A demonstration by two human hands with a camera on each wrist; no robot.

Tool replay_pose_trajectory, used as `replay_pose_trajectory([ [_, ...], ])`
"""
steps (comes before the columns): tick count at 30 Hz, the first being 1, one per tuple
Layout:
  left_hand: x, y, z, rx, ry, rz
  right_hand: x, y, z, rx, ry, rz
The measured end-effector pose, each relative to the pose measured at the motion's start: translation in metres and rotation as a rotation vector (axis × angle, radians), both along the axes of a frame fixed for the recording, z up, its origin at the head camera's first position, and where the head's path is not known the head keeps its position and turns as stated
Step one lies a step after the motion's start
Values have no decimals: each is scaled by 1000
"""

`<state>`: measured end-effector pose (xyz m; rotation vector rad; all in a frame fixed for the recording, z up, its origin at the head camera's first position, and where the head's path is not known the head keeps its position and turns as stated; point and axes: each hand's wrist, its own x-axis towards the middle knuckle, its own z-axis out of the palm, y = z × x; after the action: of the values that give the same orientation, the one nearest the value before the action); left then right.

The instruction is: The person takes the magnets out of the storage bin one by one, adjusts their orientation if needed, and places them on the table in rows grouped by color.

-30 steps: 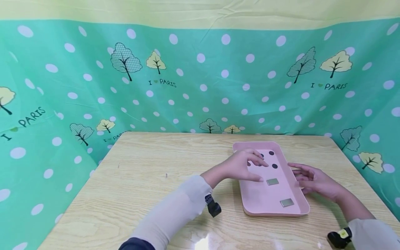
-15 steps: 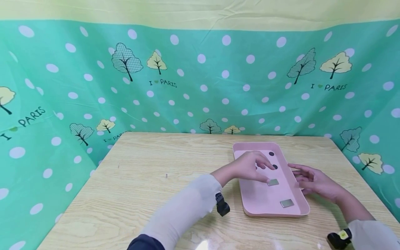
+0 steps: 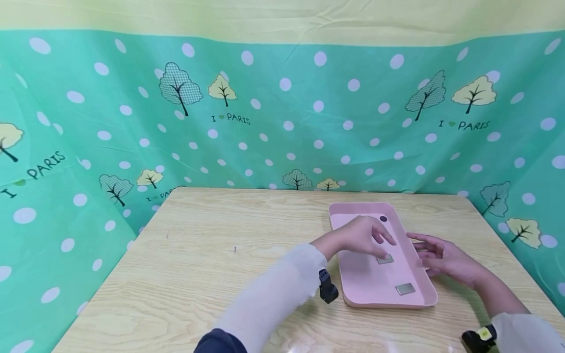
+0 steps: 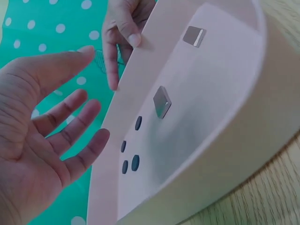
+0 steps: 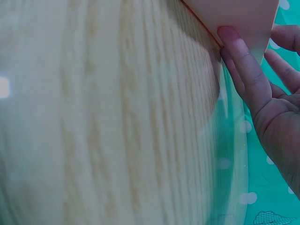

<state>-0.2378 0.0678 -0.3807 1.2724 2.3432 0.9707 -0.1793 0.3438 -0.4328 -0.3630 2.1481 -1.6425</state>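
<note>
My left hand [image 3: 363, 235] reaches over the pink tray [image 3: 375, 289], thumb and fingers spread apart and holding nothing. In the head view its thumb tip overlaps a flat silver rectangular block [image 3: 385, 260]. The left wrist view shows that block [image 4: 162, 102] lying on the tray floor. A second silver block [image 3: 405, 289] lies closer to the tray's near end. Several small black discs [image 4: 135, 162] are grouped toward the far end; only one disc [image 3: 383, 218] shows in the head view, my hand covering the others. With fairly straight fingers, my right hand [image 3: 450, 260] touches the tray's right wall.
The tray stands on the right half of a wood-grain table [image 3: 198, 274]. A green dotted curtain [image 3: 265, 113] hangs behind and along both sides. A black wrist camera [image 3: 327, 287] sits on the left wrist, close to the tray's left wall.
My left hand has moved right and slightly nearer over the tray, from beside the middle silver block to over it. My right hand stays at the wall, and the blocks have not shifted.
</note>
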Motion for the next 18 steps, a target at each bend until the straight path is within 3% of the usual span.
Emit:
replay_pose_trajectory([
  [9, -7, 12, -10, 2, -113, 12, 2, 0, -2, 43, -18, -20],
  [18, -12, 19, -16, -50, -88, 23, -1, -1, 0, 10, -17, -1],
])
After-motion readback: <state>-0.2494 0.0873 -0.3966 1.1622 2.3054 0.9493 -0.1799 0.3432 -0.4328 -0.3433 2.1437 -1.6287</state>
